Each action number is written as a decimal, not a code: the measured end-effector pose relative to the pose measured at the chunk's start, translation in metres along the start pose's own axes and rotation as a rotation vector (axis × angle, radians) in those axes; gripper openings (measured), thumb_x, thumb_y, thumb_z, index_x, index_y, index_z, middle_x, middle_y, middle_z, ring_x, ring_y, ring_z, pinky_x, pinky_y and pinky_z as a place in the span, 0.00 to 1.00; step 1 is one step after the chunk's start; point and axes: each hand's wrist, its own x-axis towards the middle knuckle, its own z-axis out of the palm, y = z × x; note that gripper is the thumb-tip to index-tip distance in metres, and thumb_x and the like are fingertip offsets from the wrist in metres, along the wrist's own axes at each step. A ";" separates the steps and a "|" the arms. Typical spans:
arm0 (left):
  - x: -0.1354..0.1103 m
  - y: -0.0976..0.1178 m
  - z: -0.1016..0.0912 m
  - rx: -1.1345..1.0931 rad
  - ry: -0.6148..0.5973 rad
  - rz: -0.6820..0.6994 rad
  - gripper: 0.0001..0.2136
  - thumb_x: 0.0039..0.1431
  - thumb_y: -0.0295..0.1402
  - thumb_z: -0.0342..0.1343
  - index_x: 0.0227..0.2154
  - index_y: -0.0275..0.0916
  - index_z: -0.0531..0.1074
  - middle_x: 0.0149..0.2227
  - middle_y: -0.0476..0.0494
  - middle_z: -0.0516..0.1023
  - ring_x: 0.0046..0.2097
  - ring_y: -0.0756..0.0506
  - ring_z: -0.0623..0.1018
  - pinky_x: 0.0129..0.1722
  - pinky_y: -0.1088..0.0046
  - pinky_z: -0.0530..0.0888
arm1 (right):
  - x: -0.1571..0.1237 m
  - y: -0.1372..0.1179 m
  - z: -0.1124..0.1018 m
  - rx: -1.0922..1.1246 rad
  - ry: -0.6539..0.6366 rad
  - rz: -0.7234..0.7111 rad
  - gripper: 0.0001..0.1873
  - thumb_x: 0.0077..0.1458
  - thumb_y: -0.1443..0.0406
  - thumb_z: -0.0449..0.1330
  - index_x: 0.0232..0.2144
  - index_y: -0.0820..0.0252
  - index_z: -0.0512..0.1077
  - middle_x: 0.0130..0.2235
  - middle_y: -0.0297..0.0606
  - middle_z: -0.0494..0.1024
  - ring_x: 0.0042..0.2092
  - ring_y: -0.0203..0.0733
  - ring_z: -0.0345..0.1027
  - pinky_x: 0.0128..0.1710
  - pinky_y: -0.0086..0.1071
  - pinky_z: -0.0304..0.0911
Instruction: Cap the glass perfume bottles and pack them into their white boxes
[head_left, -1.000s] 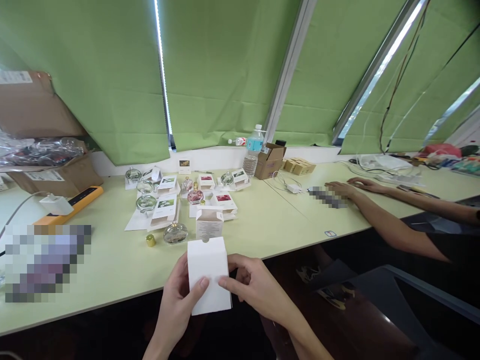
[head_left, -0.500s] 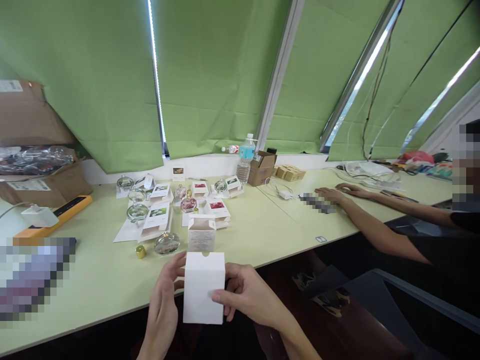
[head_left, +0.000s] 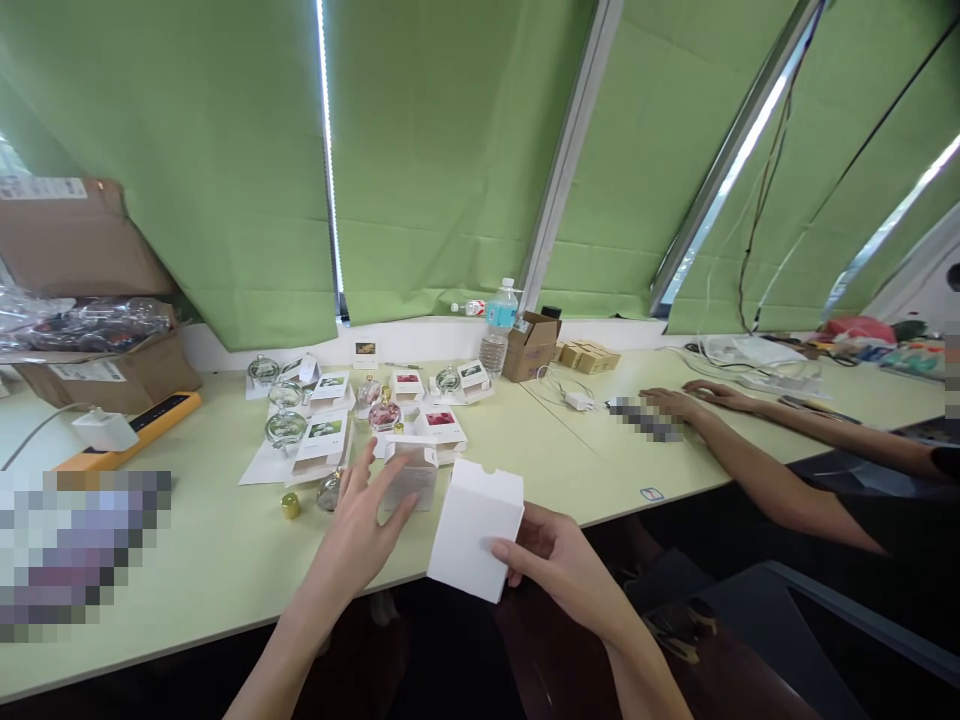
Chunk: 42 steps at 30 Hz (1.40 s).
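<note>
My right hand (head_left: 559, 560) is shut on a white cardboard carton (head_left: 475, 530), which tilts with its tabbed end up and away from me. My left hand (head_left: 360, 510) has left the carton and reaches out with spread fingers over the table. Its fingertips are at a small white printed box (head_left: 411, 475), and I cannot tell whether they touch it. A round glass perfume bottle (head_left: 330, 492) is partly hidden behind my left hand. A gold bottle cap (head_left: 291, 506) stands to the left of that bottle.
Several glass bottles and open cartons on white sheets (head_left: 360, 410) crowd the pale green table (head_left: 225, 510). A water bottle (head_left: 495, 328) and a cardboard box (head_left: 531, 347) stand at the back. A co-worker's hands (head_left: 675, 400) rest at the right.
My left hand has let go of the carton and moved forward and left over the table. The carton has shifted right and now tilts in my right hand.
</note>
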 end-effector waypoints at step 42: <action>-0.024 -0.016 0.019 -0.152 -0.040 0.091 0.18 0.63 0.37 0.50 0.56 0.52 0.64 0.57 0.48 0.70 0.58 0.42 0.69 0.52 0.64 0.72 | 0.008 0.005 0.023 0.236 0.278 -0.152 0.13 0.53 0.59 0.66 0.38 0.62 0.75 0.31 0.37 0.78 0.26 0.36 0.70 0.28 0.30 0.70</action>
